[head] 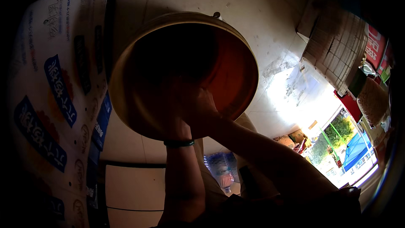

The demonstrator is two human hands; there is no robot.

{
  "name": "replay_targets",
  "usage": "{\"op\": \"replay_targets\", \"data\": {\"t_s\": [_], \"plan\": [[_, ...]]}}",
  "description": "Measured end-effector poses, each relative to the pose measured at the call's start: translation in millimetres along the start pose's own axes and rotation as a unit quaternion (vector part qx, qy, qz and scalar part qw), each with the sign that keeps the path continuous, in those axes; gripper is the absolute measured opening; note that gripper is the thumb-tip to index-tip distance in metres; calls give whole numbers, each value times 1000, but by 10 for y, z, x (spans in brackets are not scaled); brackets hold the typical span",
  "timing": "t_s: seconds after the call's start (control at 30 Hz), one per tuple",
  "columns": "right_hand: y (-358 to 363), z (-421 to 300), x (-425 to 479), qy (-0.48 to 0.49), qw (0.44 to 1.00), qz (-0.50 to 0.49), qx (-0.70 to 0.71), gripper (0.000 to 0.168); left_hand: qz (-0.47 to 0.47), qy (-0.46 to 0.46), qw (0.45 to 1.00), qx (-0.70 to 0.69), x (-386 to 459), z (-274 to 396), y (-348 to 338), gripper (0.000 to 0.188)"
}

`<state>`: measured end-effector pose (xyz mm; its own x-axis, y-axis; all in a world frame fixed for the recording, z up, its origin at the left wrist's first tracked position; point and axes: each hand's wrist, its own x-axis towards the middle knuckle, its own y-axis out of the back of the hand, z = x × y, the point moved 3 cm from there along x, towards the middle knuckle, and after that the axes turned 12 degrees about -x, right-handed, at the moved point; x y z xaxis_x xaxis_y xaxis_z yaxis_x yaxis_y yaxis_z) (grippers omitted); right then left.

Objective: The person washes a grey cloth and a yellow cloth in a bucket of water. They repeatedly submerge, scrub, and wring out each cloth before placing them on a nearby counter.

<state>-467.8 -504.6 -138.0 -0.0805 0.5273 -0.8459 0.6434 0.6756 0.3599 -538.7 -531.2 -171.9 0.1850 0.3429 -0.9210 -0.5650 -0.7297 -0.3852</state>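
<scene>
A large round barrel (250, 50) with a pale rim and a dark, reddish interior stands on the floor in front of me. Both my arms reach down over its near rim. My left hand (182, 128) is inside, with a dark green bangle on the wrist; its fingers are lost in shadow. My right hand (205, 101) is also inside, beside and partly across the left one, its knuckles faintly lit. Whatever either hand touches in the barrel is too dark to see.
Stacked printed cartons (34, 79) line the left side. Wrapped plastic bottles (223, 171) stand on the pale floor (265, 15) near my legs. A wire rack (335, 47) with packaged goods beside it is at right, next to a bright doorway (338, 148).
</scene>
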Motion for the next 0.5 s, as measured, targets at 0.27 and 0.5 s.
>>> {"op": "replay_targets", "data": {"t_s": [0.27,0.5], "plan": [[-125,490,655,12,950,174,-260,29,137,-78,985,71,10,101,-77,42],[-278,927,1060,-90,936,286,-185,26,209,-155,961,98,4,196,52,38]]}}
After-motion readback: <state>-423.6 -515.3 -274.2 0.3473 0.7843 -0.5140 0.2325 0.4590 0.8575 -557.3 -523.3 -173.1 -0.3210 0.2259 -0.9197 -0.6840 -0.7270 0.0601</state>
